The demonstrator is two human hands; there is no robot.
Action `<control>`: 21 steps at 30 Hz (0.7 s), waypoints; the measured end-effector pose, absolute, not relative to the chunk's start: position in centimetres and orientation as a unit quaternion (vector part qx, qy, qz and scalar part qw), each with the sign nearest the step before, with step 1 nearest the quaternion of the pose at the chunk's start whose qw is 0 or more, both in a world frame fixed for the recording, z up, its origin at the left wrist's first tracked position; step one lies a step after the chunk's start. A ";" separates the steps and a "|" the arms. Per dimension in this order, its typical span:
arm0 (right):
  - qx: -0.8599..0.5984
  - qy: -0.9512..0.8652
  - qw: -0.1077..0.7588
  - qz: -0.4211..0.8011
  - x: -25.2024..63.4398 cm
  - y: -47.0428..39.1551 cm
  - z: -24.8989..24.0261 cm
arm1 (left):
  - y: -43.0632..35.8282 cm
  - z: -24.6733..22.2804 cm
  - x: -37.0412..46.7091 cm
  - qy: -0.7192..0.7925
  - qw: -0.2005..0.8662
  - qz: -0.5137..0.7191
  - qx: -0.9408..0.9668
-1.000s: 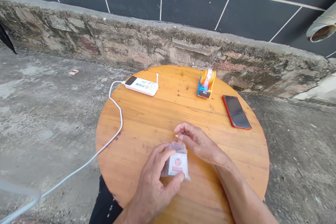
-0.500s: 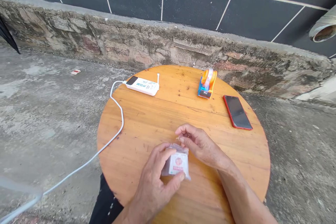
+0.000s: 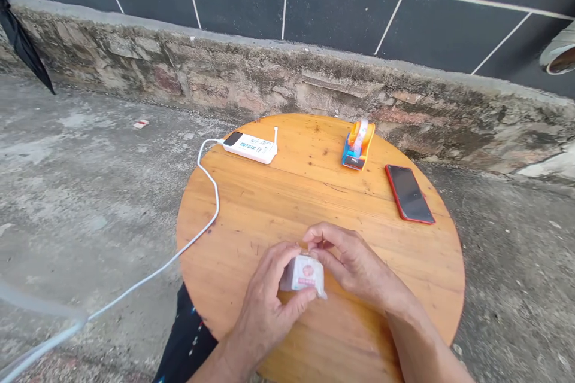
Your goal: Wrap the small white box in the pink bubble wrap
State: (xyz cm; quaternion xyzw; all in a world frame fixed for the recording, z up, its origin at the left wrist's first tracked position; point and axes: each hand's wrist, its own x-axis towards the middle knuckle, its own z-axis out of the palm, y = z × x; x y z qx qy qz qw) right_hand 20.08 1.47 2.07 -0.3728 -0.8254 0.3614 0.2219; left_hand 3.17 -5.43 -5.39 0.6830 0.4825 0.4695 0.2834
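Pinching from both sides, the two bare hands meet over the near part of a round wooden table [image 3: 278, 203] around a small white packet wrapped in clear plastic with a red and pink printed label [image 3: 303, 273]. The left hand [image 3: 268, 305] is closed on the packet, thumb underneath at its lower edge and fingers curled over its left side and top. The right hand [image 3: 354, 263] has its fingertips drawn together at the packet's upper right corner, nipping what looks like the loose plastic of the wrapper, though the fingers cover that corner too much to be sure. The packet sits just above the tabletop, near the edge closest to the person; whether it touches the wood cannot be told.

Well apart from the hands, at the far left of the table, lies a white rectangular power bank with blue print and a dark end [image 3: 250, 148], and a white cable [image 3: 211, 191] runs from it over the table's left edge and down across the grey concrete floor [image 3: 90, 191]. At the far side stands an orange and blue tape dispenser [image 3: 357, 145]. Just right of it, a red-edged smartphone with a dark screen [image 3: 409, 193] lies flat. Behind the table runs a rough stone kerb [image 3: 224, 78] beneath a wall of dark tiles [image 3: 314, 6].
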 end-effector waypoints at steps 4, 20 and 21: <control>-0.369 -0.840 0.222 0.331 20.2 1.2 2.1 | -5.4 -5.3 3.2 0.477 0.280 0.475 0.685; -0.301 -0.938 0.141 0.100 20.2 0.4 2.4 | -5.0 -5.3 3.2 0.493 0.318 0.485 0.648; -0.297 -0.941 0.138 0.088 20.3 0.2 2.4 | -5.0 -5.3 3.2 0.494 0.320 0.484 0.648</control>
